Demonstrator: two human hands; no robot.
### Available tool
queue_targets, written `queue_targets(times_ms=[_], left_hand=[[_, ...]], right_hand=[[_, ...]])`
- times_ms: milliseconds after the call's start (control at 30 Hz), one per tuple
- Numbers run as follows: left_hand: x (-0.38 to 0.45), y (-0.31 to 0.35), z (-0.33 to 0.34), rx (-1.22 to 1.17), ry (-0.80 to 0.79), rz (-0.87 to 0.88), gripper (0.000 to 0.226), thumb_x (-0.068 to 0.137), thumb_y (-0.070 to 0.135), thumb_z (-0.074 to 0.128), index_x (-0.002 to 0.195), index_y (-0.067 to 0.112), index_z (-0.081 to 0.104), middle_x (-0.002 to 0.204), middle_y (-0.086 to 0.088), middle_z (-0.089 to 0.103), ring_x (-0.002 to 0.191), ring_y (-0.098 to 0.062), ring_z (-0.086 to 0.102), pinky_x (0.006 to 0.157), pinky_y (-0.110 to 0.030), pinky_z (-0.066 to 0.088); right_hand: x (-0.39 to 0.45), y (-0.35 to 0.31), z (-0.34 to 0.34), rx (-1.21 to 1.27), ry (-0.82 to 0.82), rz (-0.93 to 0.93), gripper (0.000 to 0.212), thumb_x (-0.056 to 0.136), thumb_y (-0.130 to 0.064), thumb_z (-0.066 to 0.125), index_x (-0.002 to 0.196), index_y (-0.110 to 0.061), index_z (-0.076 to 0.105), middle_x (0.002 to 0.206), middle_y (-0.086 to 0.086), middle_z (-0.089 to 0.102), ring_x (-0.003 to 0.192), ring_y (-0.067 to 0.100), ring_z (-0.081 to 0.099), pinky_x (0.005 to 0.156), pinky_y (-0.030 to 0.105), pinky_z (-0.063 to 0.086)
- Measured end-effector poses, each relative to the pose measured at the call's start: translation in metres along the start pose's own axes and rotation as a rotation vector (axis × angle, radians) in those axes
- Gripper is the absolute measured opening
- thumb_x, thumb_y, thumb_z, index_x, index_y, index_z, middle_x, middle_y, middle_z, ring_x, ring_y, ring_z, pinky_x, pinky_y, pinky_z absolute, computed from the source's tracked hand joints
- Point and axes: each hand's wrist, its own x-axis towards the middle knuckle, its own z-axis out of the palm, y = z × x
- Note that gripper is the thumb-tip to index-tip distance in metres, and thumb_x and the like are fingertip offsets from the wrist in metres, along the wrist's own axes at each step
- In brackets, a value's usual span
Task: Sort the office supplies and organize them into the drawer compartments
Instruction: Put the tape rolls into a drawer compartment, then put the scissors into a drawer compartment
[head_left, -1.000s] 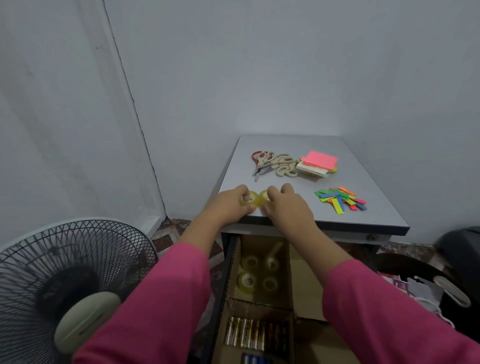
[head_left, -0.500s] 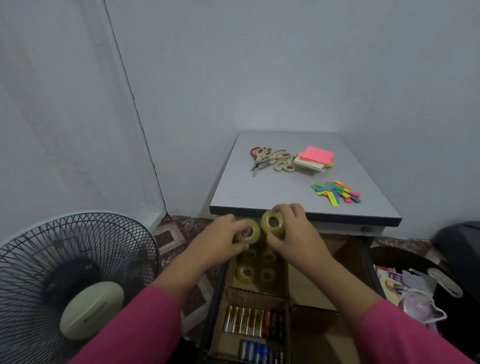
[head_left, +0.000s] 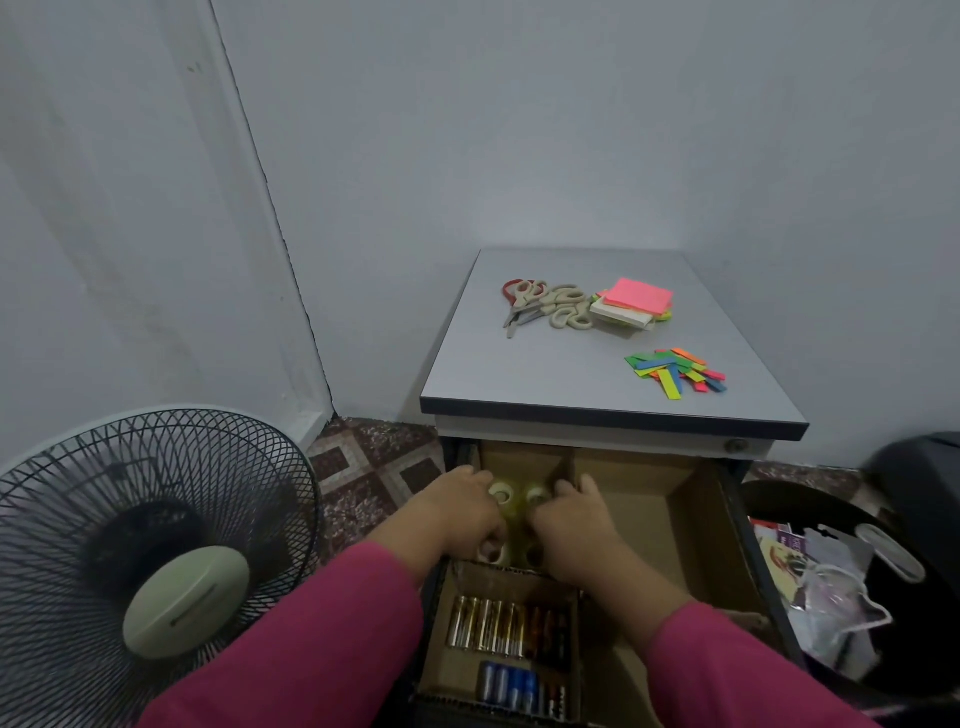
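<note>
Standing in the room's corner, the grey-topped cabinet (head_left: 587, 384) has its drawer (head_left: 748, 561) pulled out, lined with cardboard compartments. Left of it on the tiled floor is a black-caged floor fan (head_left: 140, 561), and to the right a dark bin (head_left: 883, 597) with plastic and paper scraps in it.

On the cabinet top lie a stack of sticky notes (head_left: 636, 301) with a pink pad uppermost, a heap of scissors (head_left: 545, 306) touching its left edge, and a scatter of coloured paper strips (head_left: 675, 371) nearer the front edge.

Both pink-sleeved arms reach into the far-left compartment of the drawer. The left hand (head_left: 457, 514) is curled round a tape roll (head_left: 501, 493), and the right hand (head_left: 571, 525) grips a second tape roll (head_left: 537, 493) just beside it; both rolls sit low inside that compartment, above what look like more rolls under the hands, though these are mostly hidden. The compartment just nearer holds a row of gold batteries (head_left: 493, 626) and, closer still, blue batteries (head_left: 509, 683). The wide right compartment shows bare cardboard.
</note>
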Motion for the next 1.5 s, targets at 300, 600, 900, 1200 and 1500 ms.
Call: queue_targets(times_ms=[300,600,900,1200,1500], left_hand=[[0.011,0.001,0.008,0.003,-0.051,0.008,0.018,0.089,0.025,0.059,0.103,0.032,0.067,0.109,0.004,0.06,0.111,-0.02,0.039,0.087,-0.035,0.027],[0.01,0.0,0.015,-0.034,0.019,-0.005,0.015,0.088,0.024,0.058,0.1,0.03,0.066,0.105,0.005,0.061,0.109,-0.019,0.04,0.086,-0.036,0.027],[0.008,0.001,0.02,-0.138,0.127,-0.043,0.02,0.086,0.014,0.055,0.103,0.026,0.054,0.107,-0.001,0.06,0.108,-0.022,0.042,0.093,-0.039,0.032],[-0.014,0.0,0.021,-0.385,0.777,-0.142,0.026,0.096,0.033,0.044,0.116,0.024,0.059,0.108,0.008,0.062,0.101,-0.009,0.053,0.089,-0.029,0.043],[0.03,-0.053,-0.055,-0.759,0.882,-0.519,0.041,0.101,0.026,0.041,0.141,0.017,0.041,0.142,-0.002,0.045,0.131,-0.017,0.038,0.106,-0.033,0.034]], right_hand=[[0.011,0.001,0.012,0.063,-0.07,0.003,0.032,0.089,-0.029,0.057,0.121,-0.027,0.058,0.123,0.003,0.057,0.122,0.024,0.043,0.11,0.047,0.016],[0.005,-0.001,0.016,0.183,-0.004,0.029,0.028,0.091,-0.021,0.052,0.117,-0.027,0.061,0.118,0.001,0.061,0.118,0.022,0.045,0.104,0.041,0.023],[0.001,-0.002,0.019,0.29,0.061,0.034,0.03,0.092,-0.019,0.051,0.119,-0.029,0.061,0.117,0.0,0.061,0.118,0.02,0.045,0.104,0.041,0.024],[-0.022,0.002,0.028,0.357,0.605,0.049,0.037,0.068,-0.026,0.081,0.104,-0.024,0.07,0.113,-0.003,0.067,0.112,0.02,0.057,0.097,0.043,0.045],[0.044,0.05,-0.069,0.689,0.765,0.255,0.042,0.096,-0.018,0.051,0.137,-0.016,0.048,0.148,0.007,0.037,0.137,0.019,0.033,0.107,0.031,0.034]])
